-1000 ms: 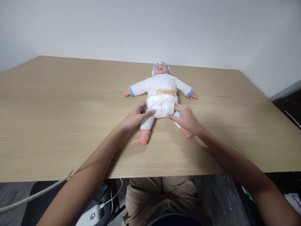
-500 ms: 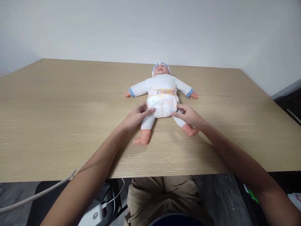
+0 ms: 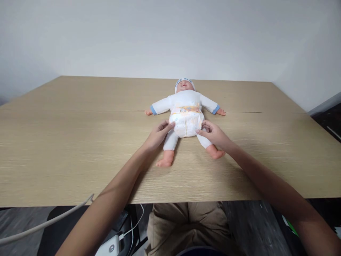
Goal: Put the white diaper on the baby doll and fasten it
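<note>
A baby doll (image 3: 185, 97) in white clothes with blue cuffs and a lettered cap lies on its back, arms spread and feet toward me. Around its hips is a white diaper (image 3: 186, 124) with a patterned orange waistband. My left hand (image 3: 159, 134) pinches the diaper's edge at the leg on the left, thumb on top. On the other side, my right hand (image 3: 214, 133) grips the diaper's edge at the other leg between thumb and fingers. Parts of the doll's thighs are hidden behind my hands.
The doll lies on a wide wooden table (image 3: 80, 142) with a seam across it, against a pale wall (image 3: 165, 35). A grey cable (image 3: 48, 224) crosses the front edge at the left. Below it sits a white device (image 3: 109, 246) with a plugged-in cord.
The view has shifted slightly, so the doll and table appear a little lower and to the right. Both hands stay at the diaper's leg edges, with the left thumb moved slightly.
</note>
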`<state>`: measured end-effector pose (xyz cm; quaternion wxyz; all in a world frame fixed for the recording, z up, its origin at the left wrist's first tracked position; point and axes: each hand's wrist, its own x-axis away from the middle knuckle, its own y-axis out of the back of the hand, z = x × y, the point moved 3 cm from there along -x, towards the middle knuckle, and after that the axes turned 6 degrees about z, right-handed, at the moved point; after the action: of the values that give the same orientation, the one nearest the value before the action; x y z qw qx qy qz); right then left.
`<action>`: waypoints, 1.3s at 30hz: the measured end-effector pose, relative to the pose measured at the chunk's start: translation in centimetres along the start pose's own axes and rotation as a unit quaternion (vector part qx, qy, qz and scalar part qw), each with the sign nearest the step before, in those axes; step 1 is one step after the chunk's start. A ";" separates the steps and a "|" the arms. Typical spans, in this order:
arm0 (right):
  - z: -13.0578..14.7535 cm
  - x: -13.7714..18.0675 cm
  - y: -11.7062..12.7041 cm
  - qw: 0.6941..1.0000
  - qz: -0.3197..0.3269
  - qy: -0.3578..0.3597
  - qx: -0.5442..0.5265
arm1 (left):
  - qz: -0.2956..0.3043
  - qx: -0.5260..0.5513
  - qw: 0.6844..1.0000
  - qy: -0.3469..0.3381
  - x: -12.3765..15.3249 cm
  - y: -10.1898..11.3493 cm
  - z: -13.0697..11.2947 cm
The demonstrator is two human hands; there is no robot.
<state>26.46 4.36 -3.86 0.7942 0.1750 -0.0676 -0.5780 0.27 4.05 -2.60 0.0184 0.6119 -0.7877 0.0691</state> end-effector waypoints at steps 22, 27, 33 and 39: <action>-0.7 2.4 3.5 0.974 -0.073 0.114 0.183 | -0.065 -0.232 0.957 -0.161 -0.7 2.7 0.2; -1.8 3.4 1.9 0.962 0.057 0.132 0.232 | -0.016 -0.361 0.912 -0.192 0.7 2.1 0.8; -3.2 2.6 4.1 0.958 -0.069 0.149 0.234 | -0.070 -0.420 0.865 -0.263 -0.7 5.0 -0.5; -4.7 -3.9 9.1 0.899 -0.218 0.168 0.342 | -0.188 -0.517 0.789 -0.274 -6.8 10.2 -1.2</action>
<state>34.80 11.45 -4.64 0.5395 0.5403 -0.0869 -0.6399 -7.99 13.27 -3.07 0.1277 0.6400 -0.5474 -0.5238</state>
